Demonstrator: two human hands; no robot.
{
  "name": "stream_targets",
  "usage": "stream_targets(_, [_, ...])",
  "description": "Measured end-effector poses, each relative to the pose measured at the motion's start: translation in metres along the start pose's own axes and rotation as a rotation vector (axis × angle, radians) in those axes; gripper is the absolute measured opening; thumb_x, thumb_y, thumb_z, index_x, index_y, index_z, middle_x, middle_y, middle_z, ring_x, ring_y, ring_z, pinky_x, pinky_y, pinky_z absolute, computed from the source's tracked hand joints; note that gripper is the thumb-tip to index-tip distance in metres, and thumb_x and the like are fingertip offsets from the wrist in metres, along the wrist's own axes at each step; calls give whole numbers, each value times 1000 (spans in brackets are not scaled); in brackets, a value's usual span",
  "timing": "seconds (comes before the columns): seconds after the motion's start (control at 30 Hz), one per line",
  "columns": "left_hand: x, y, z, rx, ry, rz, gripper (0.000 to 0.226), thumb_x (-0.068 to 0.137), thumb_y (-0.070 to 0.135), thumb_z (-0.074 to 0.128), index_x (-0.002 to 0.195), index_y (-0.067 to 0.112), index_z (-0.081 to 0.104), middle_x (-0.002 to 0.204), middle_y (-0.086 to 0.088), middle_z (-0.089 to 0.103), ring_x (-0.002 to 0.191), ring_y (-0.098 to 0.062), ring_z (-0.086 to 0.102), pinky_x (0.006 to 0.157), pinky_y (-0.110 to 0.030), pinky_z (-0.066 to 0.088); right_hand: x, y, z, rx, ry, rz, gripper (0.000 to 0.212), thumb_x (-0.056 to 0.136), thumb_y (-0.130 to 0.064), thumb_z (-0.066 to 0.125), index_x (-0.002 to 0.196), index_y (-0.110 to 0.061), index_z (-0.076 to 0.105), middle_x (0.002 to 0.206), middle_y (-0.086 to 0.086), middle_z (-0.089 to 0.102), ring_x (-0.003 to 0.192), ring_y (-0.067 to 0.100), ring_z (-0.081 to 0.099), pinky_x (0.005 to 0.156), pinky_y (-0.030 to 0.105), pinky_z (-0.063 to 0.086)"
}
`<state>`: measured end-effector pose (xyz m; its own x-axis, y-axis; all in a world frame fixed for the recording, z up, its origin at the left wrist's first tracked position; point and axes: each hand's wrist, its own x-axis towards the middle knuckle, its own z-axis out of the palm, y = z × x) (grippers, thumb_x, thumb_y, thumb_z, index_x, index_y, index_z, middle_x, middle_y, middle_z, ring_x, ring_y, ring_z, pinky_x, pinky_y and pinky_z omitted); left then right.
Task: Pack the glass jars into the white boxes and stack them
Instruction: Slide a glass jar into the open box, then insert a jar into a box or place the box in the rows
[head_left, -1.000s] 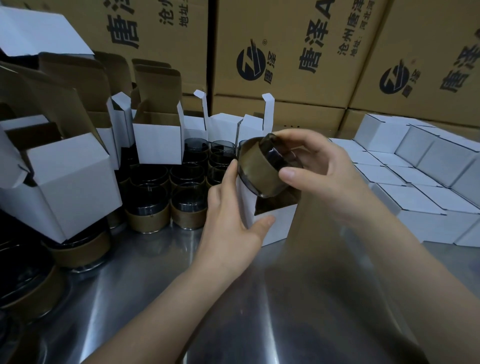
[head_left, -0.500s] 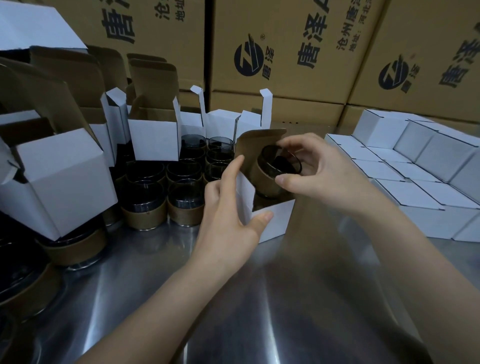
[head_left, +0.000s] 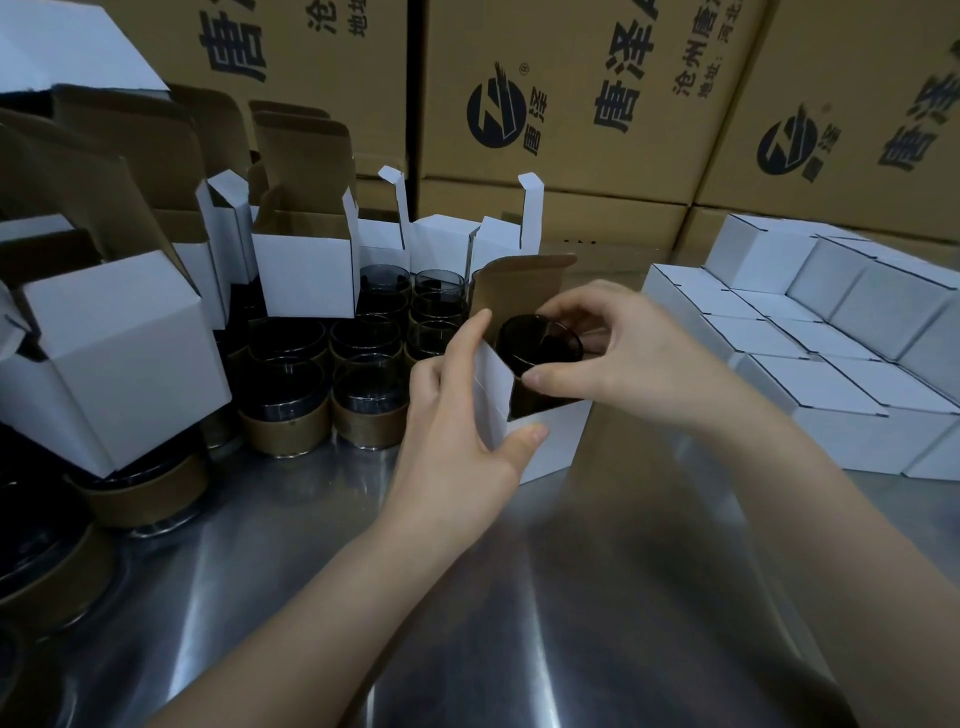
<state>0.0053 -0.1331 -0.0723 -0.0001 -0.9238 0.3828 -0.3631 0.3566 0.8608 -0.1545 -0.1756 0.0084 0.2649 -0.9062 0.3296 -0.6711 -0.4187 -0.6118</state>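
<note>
A dark glass jar (head_left: 537, 345) sits partly down inside an open white box (head_left: 550, 441) at the middle of the steel table. My right hand (head_left: 618, 353) pinches the jar's rim from above, thumb on the near side. My left hand (head_left: 457, 415) grips the box's left wall, with the thumb on its front corner. The box's brown inner flap (head_left: 519, 286) stands up behind the jar. Several more dark jars with brown bands (head_left: 322, 384) stand in rows to the left.
Open white boxes (head_left: 306, 275) stand behind and left of the jars; one big box (head_left: 119, 358) lies tilted at far left. Closed white boxes (head_left: 810, 374) are stacked in rows at the right. Brown printed cartons (head_left: 571, 104) wall the back. The steel table (head_left: 467, 597) spreads in front.
My right hand has lowered the jar from above the box's opening down into it. My left hand stayed on the box's side.
</note>
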Motion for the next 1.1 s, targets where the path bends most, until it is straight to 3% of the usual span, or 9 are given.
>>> stream_targets(0.13, [-1, 0, 1, 7, -2, 9, 89, 83, 34, 75, 143, 59, 15, 131, 16, 29, 125, -4, 40, 104, -32, 42, 2, 0, 2, -108, -23, 1, 54, 50, -55, 77, 97, -31, 65, 98, -14, 48, 98, 8, 59, 86, 33, 54])
stream_targets(0.27, [-1, 1, 2, 26, 5, 21, 88, 82, 33, 75, 143, 58, 15, 128, 16, 31, 119, 0, 40, 103, -31, 42, 6, 2, 5, -210, -64, 29, 50, 55, -48, 85, 96, -26, 67, 94, -15, 37, 90, 2, 51, 71, 18, 44])
stream_targets(0.47, [-1, 1, 2, 38, 6, 25, 88, 83, 33, 75, 144, 56, 16, 130, 13, 32, 121, -3, 40, 105, -33, 42, 13, -7, 4, -313, -167, 88, 56, 52, -51, 84, 98, -22, 67, 94, -17, 30, 85, 2, 48, 69, 21, 44])
stream_targets(0.6, [-1, 1, 1, 38, 0, 21, 88, 83, 33, 74, 144, 56, 17, 130, 12, 32, 122, -3, 40, 105, -32, 42, 17, -16, 2, -379, -244, 147, 49, 53, -48, 84, 90, -20, 68, 99, -8, 34, 88, 10, 52, 73, 28, 50])
stream_targets(0.83, [-1, 2, 2, 56, -15, 30, 88, 83, 31, 75, 146, 53, 17, 129, 12, 31, 120, -3, 39, 106, -32, 40, 21, -31, 0, -535, -379, 244, 53, 66, -46, 84, 104, -16, 64, 121, 1, 33, 94, 20, 54, 75, 30, 50])
stream_targets(0.97, [-1, 1, 2, 52, -14, 23, 89, 83, 33, 75, 145, 56, 15, 131, 14, 31, 118, 0, 37, 99, -25, 37, 25, -39, 6, -658, -413, 257, 39, 72, -41, 81, 80, -14, 55, 120, 7, 35, 70, 18, 43, 58, 28, 39])
stream_targets(1.1, [-1, 1, 1, 55, -23, 24, 89, 83, 34, 75, 145, 55, 14, 133, 13, 30, 122, -2, 37, 103, -27, 36, 25, -44, 8, -694, -439, 272, 44, 74, -42, 81, 82, -12, 49, 119, 8, 33, 82, 25, 42, 59, 27, 38])
